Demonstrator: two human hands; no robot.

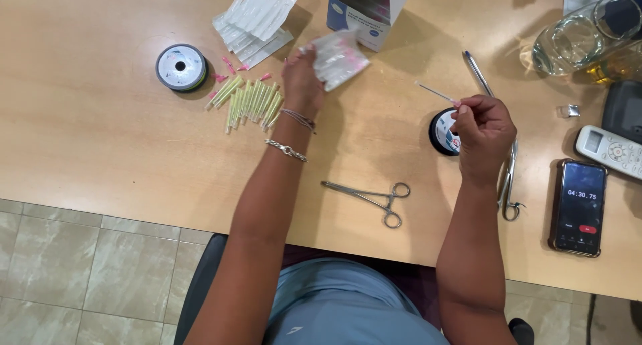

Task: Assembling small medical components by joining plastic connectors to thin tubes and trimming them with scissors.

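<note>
Fingers of the right hand [483, 127] pinch a thin needle [436, 93] by its pink hub, tip pointing to 10 o'clock, above a thread spool [443, 132]. Left hand [302, 84] grips a clear packet bundle [340, 58] at its 2 o'clock. Yellow-green capped needles [247, 102] lie at its 8 o'clock; forceps [373, 199] at 5 o'clock.

The surface [107, 151] is smooth, matt light wood. The scissors-like clamp [371, 199] is shiny metal. The glass jug [582, 37] is clear and glossy. The packets [257, 17] are translucent plastic.
</note>
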